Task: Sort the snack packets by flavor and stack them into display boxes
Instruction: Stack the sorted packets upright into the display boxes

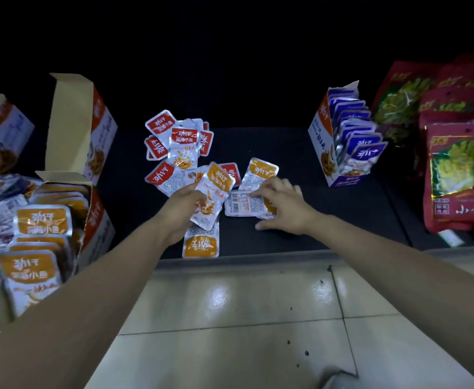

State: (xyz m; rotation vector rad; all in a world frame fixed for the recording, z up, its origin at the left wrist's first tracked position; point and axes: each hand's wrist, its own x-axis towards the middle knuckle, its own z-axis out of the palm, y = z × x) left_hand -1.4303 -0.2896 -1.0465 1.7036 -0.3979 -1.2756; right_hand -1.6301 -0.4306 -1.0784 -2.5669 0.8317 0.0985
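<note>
Loose packets (179,144) lie on the shelf (300,164) before me. The left box (98,228) and the right box (318,144) flank them.

Shop: stocked display boxes (321,147), shelved snack bags (454,175)

Held packet (214,189) and left-box packets (43,220) were orange-topped, silver-white below. Centre-pile packets (161,123) had red tops. Right box (318,141) was white with an orange band, holding purple packets (366,148). Big bags (454,169) were dark red, yellow-green panels. Shelf (314,220) black, floor tiles (230,318) beige, dark-specked.
</note>
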